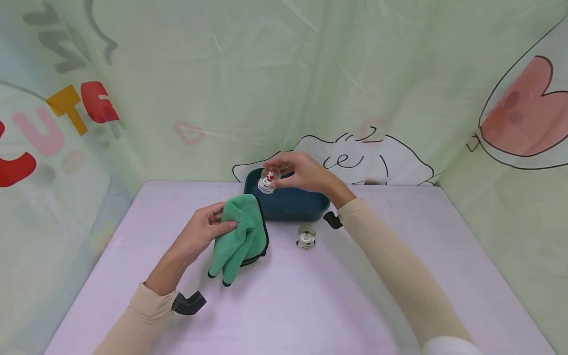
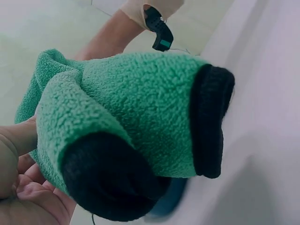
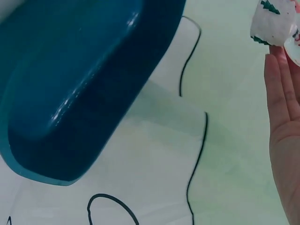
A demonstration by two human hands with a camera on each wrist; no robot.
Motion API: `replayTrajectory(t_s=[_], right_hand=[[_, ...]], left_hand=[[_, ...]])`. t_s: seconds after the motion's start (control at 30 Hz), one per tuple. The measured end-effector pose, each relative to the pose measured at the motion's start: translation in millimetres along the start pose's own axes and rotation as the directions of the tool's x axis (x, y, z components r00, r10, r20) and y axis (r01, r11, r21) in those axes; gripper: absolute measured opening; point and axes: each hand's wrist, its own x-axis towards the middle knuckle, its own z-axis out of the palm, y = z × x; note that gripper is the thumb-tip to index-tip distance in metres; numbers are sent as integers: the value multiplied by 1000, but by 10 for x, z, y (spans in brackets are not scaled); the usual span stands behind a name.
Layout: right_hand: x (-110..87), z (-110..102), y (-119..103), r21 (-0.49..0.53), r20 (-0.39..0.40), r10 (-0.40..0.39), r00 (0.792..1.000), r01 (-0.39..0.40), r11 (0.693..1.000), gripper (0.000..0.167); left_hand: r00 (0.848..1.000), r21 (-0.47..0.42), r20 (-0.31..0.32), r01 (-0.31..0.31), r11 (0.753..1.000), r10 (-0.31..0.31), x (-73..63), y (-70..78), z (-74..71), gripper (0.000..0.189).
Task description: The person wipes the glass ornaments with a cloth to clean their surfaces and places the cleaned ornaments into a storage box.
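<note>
In my right hand (image 1: 295,171) a small snow globe (image 1: 267,180) with a red figure inside and a white base is pinched between thumb and fingers, over the left end of a dark blue basin (image 1: 293,209). The right wrist view catches only the globe's white base (image 3: 274,23) with green marks, at the upper right. My left hand (image 1: 206,228) grips a green fleecy cloth (image 1: 241,224) with black edging, which hangs in folds in front of the basin's left corner. A second snow globe (image 1: 306,237) stands on the table, just in front of the basin.
The lilac-covered table (image 1: 284,305) runs up to a pale green printed curtain (image 1: 222,88) close behind the basin. More printed curtain hangs along the left and right sides. A black wrist device (image 1: 188,303) is strapped to the left sleeve.
</note>
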Motion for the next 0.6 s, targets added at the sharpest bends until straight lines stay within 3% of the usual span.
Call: replayTrajectory(t_s=[0.3,0.6], right_hand=[[226,0,208,91,162,124,979,-140,986,47],[386,-20,419,63,256,234,938,-257,964,51]], left_hand=[[1000,-16,4,1,1000,-1,-74,-48,-86,57],[1000,-7,-8,-3,1000,3,-162,-72,-183,57]])
